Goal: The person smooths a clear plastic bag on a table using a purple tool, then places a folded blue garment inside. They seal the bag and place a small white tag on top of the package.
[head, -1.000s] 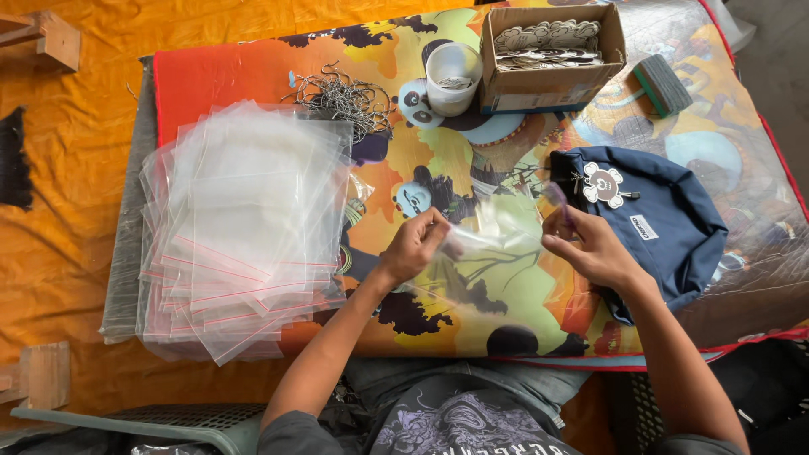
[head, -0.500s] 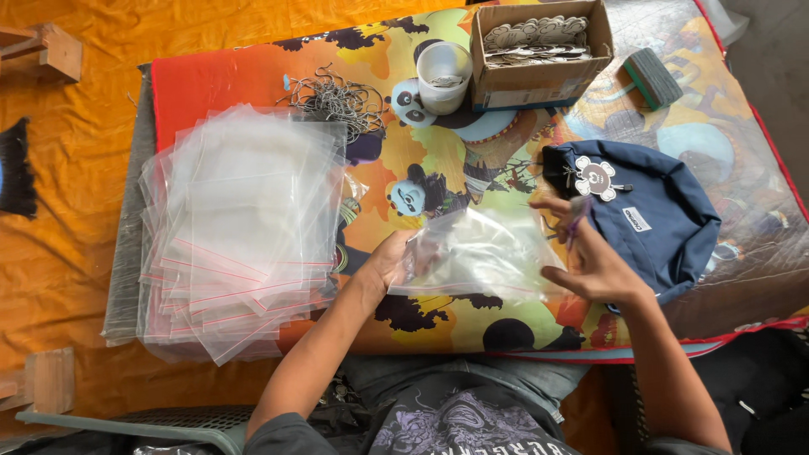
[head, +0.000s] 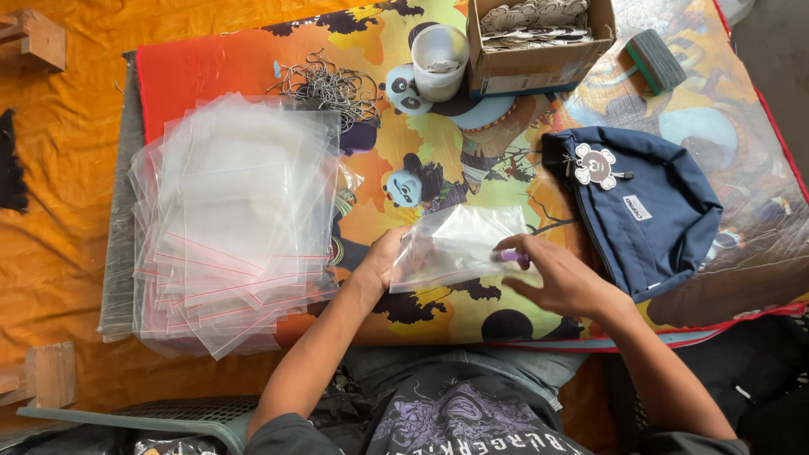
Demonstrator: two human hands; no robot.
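Centrally, both hands' fingers pinch a clear bag (head: 459, 248): left hand (head: 383, 261), right hand (head: 560, 278) beside a navy pouch (head: 649, 211).

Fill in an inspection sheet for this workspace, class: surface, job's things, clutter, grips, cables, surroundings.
Surface: colourful cartoon-print mat on the table.
Job's things: clear zip bag; small purple item at its edge.
Clutter: stack of clear bags, wire hooks, white cup, cardboard box, navy pouch, green block.
Grips: left hand holds the bag; right hand pinches the purple item.
Cables: nothing seen.
Surroundings: orange cloth, wooden blocks.
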